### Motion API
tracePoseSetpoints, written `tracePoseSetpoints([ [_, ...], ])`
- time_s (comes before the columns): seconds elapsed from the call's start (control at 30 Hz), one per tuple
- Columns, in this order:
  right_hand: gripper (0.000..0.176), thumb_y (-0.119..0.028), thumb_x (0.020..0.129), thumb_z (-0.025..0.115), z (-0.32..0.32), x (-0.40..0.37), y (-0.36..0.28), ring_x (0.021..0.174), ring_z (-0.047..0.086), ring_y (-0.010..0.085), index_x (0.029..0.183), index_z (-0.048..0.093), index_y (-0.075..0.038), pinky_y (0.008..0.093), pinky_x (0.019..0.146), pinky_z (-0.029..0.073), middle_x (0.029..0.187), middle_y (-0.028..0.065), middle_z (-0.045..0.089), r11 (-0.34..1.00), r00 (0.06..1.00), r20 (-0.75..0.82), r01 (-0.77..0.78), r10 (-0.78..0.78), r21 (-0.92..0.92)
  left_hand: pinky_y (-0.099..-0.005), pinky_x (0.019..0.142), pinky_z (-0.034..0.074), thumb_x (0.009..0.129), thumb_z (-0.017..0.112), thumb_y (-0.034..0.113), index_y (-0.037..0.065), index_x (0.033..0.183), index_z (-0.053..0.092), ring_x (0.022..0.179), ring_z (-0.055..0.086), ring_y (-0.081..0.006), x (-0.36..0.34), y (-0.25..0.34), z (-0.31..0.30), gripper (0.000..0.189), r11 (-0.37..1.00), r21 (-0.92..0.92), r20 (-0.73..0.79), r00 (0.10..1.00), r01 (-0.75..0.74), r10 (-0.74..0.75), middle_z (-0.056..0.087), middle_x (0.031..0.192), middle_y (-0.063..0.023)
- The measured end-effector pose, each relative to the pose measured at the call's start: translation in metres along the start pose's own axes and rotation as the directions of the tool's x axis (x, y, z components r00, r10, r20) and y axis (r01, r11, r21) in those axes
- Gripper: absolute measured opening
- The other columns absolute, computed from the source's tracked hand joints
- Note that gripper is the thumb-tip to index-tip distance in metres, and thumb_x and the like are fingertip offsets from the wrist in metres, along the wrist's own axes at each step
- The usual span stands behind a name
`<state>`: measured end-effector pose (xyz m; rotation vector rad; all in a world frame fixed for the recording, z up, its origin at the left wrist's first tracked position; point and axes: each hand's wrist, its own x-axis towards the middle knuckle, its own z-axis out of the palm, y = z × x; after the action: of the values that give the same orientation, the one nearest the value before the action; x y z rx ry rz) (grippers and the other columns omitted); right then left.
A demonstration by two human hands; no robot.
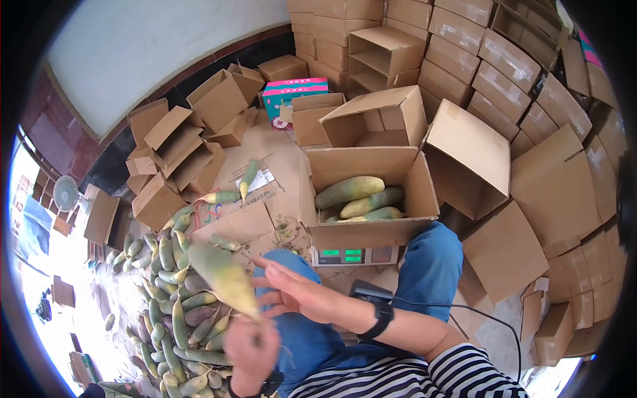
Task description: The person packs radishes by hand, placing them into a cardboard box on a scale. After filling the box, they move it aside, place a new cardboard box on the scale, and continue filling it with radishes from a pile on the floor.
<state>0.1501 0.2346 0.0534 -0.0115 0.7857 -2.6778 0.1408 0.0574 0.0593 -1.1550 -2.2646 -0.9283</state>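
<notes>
A large green radish (224, 278) with a pale yellow lower end stands tilted over my left knee, blurred by motion. My left hand (252, 348) is closed round its lower tip. Just right of the radish, my right hand (295, 292) has its fingers stretched toward its side; I cannot tell whether they touch it. In front of me an open cardboard box (371, 233) holds several green radishes (350, 191). It rests on a scale (355, 256) with lit green displays. A big pile of radishes (179, 322) lies on the floor at the left.
Empty cardboard boxes (174, 136) are heaped at the back left. A pink and teal box (295, 93) stands behind. More open boxes (468, 156) and tall stacks of cartons (507, 63) fill the right side. A black cable (491, 317) runs at the right.
</notes>
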Motion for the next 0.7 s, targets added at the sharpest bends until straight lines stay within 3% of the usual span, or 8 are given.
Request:
tracePoseSetpoints([
  [0.17,0.079,-0.023,0.093,0.065,0.005,-0.038,-0.027,0.098,0.063,0.0202,0.152,0.016,-0.009,0.0292,0.080,0.052,0.130,0.0140,0.050,0.956,0.977,-0.163,0.084,-0.134,-0.281,-0.0373,0.062,0.047,0.074,0.075,0.017,0.007,0.089,0.054,0.070,0.058,-0.0263,0.009,0.026,0.036,0.027,0.934,-0.104,0.273,0.893,-0.342,0.357,0.059,0.091,-0.0097],
  [0.27,0.076,-0.011,0.091,0.062,-0.009,-0.053,-0.053,0.088,0.066,0.0212,0.152,0.018,-0.011,0.0267,0.064,0.054,0.121,0.0141,0.058,0.929,0.908,-0.307,0.184,-0.286,-0.321,-0.0394,0.072,0.049,0.071,0.079,0.026,0.006,0.099,0.057,0.083,0.060,-0.0280,0.044,0.028,0.038,0.040,0.934,-0.227,0.377,0.860,-0.275,0.345,0.059,0.100,-0.0117],
  [0.37,0.074,-0.010,0.091,0.061,-0.030,-0.068,-0.108,0.089,0.065,0.0203,0.152,0.018,-0.010,0.0259,0.063,0.053,0.122,0.0136,0.058,0.838,0.864,-0.316,0.193,-0.391,-0.510,-0.0480,0.093,0.043,0.072,0.078,0.034,0.006,0.106,0.060,0.109,0.053,-0.0359,0.050,-0.008,0.031,0.047,0.995,-0.061,0.362,0.927,-0.081,0.098,0.056,0.118,-0.0153],
  [0.47,0.074,-0.013,0.090,0.062,-0.094,-0.081,-0.180,0.102,0.060,0.0185,0.151,0.020,-0.007,0.0281,0.076,0.052,0.123,0.0124,0.056,0.441,0.884,-0.228,-0.028,-0.408,-0.897,-0.0501,0.099,0.039,0.072,0.077,0.034,0.007,0.111,0.061,0.117,0.049,-0.0366,0.032,-0.051,0.050,0.050,0.987,0.157,0.356,0.932,0.013,-0.069,0.054,0.124,-0.0159],
  [0.53,0.080,-0.014,0.086,0.064,-0.161,-0.077,-0.191,0.115,0.056,0.0284,0.151,0.018,-0.008,0.0342,0.092,0.048,0.131,0.0175,0.053,-0.109,0.875,-0.038,-0.103,-0.483,-0.989,-0.0510,0.101,0.036,0.073,0.077,0.034,0.007,0.115,0.061,0.120,0.047,-0.0370,0.030,-0.058,0.056,0.052,0.969,0.235,0.356,0.921,0.076,-0.158,0.053,0.126,-0.0163],
  [0.57,0.080,-0.014,0.086,0.064,-0.172,-0.075,-0.192,0.115,0.056,0.0284,0.151,0.018,-0.008,0.0342,0.092,0.048,0.131,0.0175,0.053,-0.109,0.877,-0.041,-0.106,-0.479,-0.988,-0.0513,0.101,0.036,0.072,0.077,0.033,0.008,0.117,0.061,0.121,0.046,-0.0373,0.030,-0.058,0.057,0.054,0.968,0.230,0.361,0.915,0.100,-0.180,0.053,0.127,-0.0162],
  [0.63,0.085,-0.015,0.081,0.066,-0.188,-0.067,-0.194,0.123,0.050,0.0374,0.152,0.018,-0.011,0.0388,0.103,0.040,0.139,0.0236,0.046,-0.368,0.904,-0.282,-0.393,-0.321,-0.842,-0.0517,0.101,0.036,0.072,0.077,0.033,0.009,0.119,0.061,0.122,0.045,-0.0376,0.032,-0.061,0.059,0.055,0.965,0.233,0.364,0.909,0.122,-0.203,0.052,0.128,-0.0162],
  [0.7,0.086,-0.013,0.079,0.065,-0.205,-0.051,-0.184,0.123,0.050,0.0379,0.152,0.019,-0.012,0.0392,0.104,0.040,0.143,0.0232,0.042,-0.382,0.945,-0.223,-0.303,-0.240,-0.873,-0.0511,0.101,0.036,0.071,0.077,0.033,0.009,0.117,0.062,0.121,0.046,-0.0378,0.032,-0.064,0.060,0.054,0.974,0.189,0.382,0.904,0.125,-0.190,0.053,0.128,-0.0156],
])
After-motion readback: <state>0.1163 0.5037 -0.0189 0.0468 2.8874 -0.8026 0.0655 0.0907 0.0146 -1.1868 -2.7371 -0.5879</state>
